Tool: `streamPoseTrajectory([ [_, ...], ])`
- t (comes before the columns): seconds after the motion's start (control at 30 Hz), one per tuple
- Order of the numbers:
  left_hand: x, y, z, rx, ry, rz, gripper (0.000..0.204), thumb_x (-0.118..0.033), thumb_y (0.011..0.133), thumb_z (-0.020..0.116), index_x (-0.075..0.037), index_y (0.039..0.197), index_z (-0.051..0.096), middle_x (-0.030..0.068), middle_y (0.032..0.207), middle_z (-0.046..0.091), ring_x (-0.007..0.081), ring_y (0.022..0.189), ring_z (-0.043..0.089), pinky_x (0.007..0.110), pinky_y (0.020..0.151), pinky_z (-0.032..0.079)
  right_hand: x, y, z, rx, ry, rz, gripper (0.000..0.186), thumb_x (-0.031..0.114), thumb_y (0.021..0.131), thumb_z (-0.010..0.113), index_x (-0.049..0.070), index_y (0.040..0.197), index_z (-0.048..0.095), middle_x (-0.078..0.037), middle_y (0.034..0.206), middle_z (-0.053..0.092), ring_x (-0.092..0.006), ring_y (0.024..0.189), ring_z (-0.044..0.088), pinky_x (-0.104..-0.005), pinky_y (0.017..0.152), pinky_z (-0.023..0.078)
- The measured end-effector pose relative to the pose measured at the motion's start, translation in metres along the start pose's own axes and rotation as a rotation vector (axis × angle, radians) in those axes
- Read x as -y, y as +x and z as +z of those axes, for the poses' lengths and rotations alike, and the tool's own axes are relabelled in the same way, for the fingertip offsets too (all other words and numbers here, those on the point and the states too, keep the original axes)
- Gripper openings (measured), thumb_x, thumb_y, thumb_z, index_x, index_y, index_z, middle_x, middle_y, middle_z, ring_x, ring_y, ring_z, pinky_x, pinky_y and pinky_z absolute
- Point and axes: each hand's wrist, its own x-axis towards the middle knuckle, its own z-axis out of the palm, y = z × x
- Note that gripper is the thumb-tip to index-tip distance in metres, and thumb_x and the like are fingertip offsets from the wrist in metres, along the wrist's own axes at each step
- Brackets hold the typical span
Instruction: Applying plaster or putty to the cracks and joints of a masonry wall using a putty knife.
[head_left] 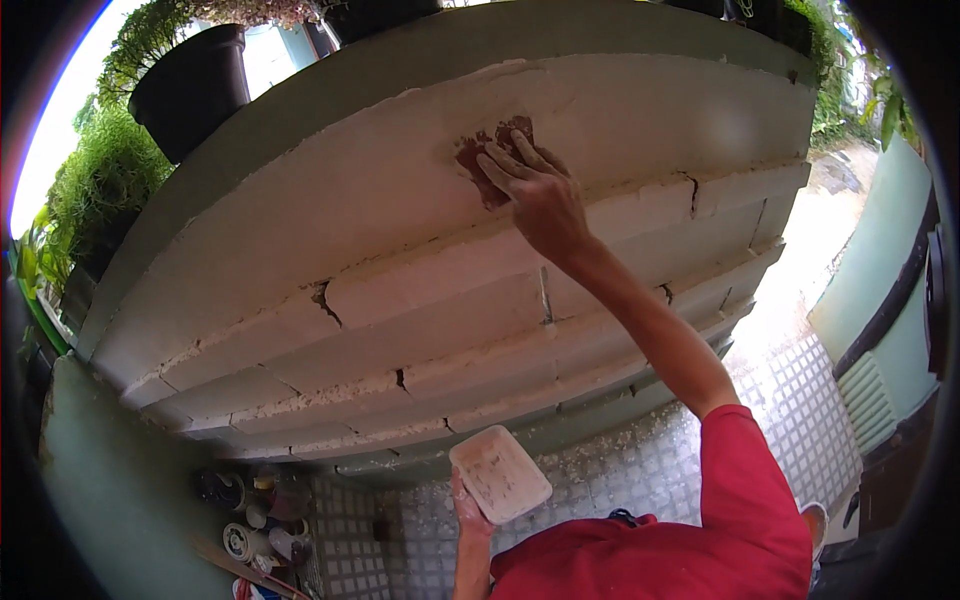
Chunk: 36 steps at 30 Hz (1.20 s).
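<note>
My right hand reaches up to the pale plastered wall. Its fingers lie over a brown sheet, which looks like sandpaper with white dust on it, and press it flat to the smooth upper band. Low in front of me, my left hand grips the left edge of a white rectangular plastic tray with rounded corners. Smears mark the tray's inside. Part of the left hand's grip is hidden behind the tray.
Below the smooth band run stepped rows of pale blocks with gaps and cracks. Black plant pots stand along the wall's green top. Several buckets and containers crowd the lower left. A tiled floor lies underneath, speckled white.
</note>
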Motion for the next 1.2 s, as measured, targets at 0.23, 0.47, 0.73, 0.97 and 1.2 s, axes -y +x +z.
streamPoseTrajectory([
  [0.23, 0.007, -0.003, 0.003, -0.014, 0.053, 0.04, 0.058, -0.051, 0.092, 0.043, -0.009, 0.132, 0.044, 0.0101, 0.125, 0.056, 0.0285, 0.111, 0.056, 0.044, 0.096, 0.045, -0.039, 0.027, -0.009, -0.188, -0.026, 0.142, 0.042, -0.005, 0.073, 0.053, 0.007, 0.111, 0.066, -0.009, 0.122, 0.06, -0.0297, 0.121, 0.051, -0.0416, 0.098, 0.041],
  [0.47, 0.006, -0.01, 0.007, -0.033, -0.007, 0.04, 0.058, -0.051, 0.092, 0.043, -0.009, 0.132, 0.044, 0.01, 0.125, 0.056, 0.0282, 0.11, 0.056, 0.044, 0.095, 0.046, -0.018, -0.002, -0.009, 0.056, -0.045, 0.076, 0.051, -0.009, 0.07, 0.051, 0.009, 0.116, 0.064, -0.009, 0.122, 0.06, -0.032, 0.118, 0.053, -0.0417, 0.094, 0.045],
  [0.73, 0.012, -0.004, 0.006, 0.039, -0.018, 0.007, 0.059, -0.052, 0.092, 0.042, -0.008, 0.132, 0.044, 0.0105, 0.125, 0.055, 0.0286, 0.111, 0.056, 0.043, 0.096, 0.046, -0.046, 0.019, -0.013, -0.015, -0.076, 0.117, 0.024, -0.004, 0.069, 0.055, 0.003, 0.087, 0.068, -0.014, 0.089, 0.067, -0.0318, 0.09, 0.064, -0.0446, 0.082, 0.047],
  [0.97, 0.011, -0.017, 0.008, -0.003, -0.011, 0.05, 0.061, -0.052, 0.092, 0.042, -0.008, 0.134, 0.042, 0.0113, 0.128, 0.053, 0.0292, 0.114, 0.054, 0.043, 0.097, 0.044, -0.006, -0.022, -0.046, 0.409, -0.095, 0.283, 0.036, -0.001, 0.075, 0.049, 0.006, 0.105, 0.068, -0.017, 0.101, 0.065, -0.0325, 0.088, 0.064, -0.0431, 0.079, 0.05],
  [1.2, 0.016, -0.017, 0.016, -0.003, 0.011, 0.038, 0.061, -0.052, 0.092, 0.042, -0.008, 0.134, 0.042, 0.0113, 0.129, 0.053, 0.0288, 0.115, 0.054, 0.043, 0.098, 0.044, -0.036, 0.019, -0.055, 0.289, -0.117, 0.333, 0.034, -0.003, 0.075, 0.048, 0.004, 0.101, 0.068, -0.017, 0.093, 0.065, -0.0345, 0.081, 0.064, -0.044, 0.076, 0.05],
])
